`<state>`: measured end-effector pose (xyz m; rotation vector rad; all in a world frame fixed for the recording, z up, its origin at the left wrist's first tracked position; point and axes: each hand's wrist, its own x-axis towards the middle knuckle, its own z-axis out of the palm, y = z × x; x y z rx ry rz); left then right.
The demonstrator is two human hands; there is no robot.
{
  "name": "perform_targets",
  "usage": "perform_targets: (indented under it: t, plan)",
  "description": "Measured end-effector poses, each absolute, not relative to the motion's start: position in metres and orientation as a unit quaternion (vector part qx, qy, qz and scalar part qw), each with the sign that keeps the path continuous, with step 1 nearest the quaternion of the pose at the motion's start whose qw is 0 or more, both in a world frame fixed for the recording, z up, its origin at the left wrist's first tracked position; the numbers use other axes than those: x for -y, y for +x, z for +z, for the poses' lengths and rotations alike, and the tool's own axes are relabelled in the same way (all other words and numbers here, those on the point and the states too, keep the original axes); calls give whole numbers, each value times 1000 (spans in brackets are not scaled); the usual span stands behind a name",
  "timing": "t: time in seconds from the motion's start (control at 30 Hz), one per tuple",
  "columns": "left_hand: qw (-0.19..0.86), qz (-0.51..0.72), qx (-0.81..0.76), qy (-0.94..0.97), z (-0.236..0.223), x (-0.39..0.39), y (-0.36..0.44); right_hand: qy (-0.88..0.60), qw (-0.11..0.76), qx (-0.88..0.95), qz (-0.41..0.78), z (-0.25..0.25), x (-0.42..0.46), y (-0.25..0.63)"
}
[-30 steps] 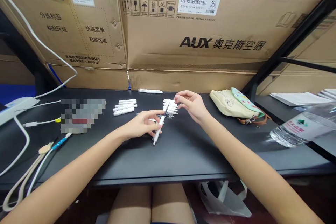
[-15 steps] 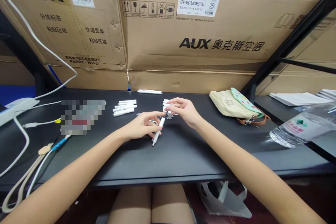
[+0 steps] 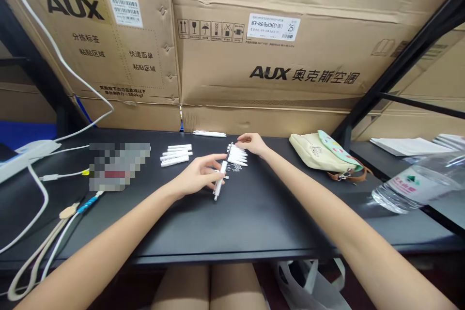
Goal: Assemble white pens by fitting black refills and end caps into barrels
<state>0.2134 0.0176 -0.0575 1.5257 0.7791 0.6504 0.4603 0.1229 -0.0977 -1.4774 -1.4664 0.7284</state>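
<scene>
My left hand (image 3: 198, 174) pinches a white pen barrel (image 3: 219, 181), held at a slant. A dark, thin refill (image 3: 229, 152) sticks out of the barrel's upper end. My right hand (image 3: 254, 143) is at the far end of a row of white, pointed pen parts (image 3: 238, 158). Its fingertips are drawn together there, and whatever lies between them is hidden. Small metallic-looking pieces (image 3: 237, 168) lie just in front of that row. To the left of my left hand is a stack of white pen barrels (image 3: 176, 155).
White pens (image 3: 209, 133) lie at the back edge by the cardboard boxes (image 3: 218, 82). A cream pouch (image 3: 308, 151) and a water bottle (image 3: 410, 184) are on the right. At left are a pixelated object (image 3: 119, 167), white cables and a power strip (image 3: 29, 155).
My right hand has moved off the refill's upper end, back and slightly right to the pointed pen parts. My left hand still holds the barrel. The view has tilted up slightly.
</scene>
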Motion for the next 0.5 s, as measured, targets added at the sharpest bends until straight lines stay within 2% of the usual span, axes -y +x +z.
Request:
perform_targets:
  t: [0.27,0.5]
  plan:
    - [610,276,-335,662,-59,-19,213,-609,441,597,280,-96,-137,463]
    - [613,267,-333,665,-58,-17,213,-563,548,548,287,-76,-104,449]
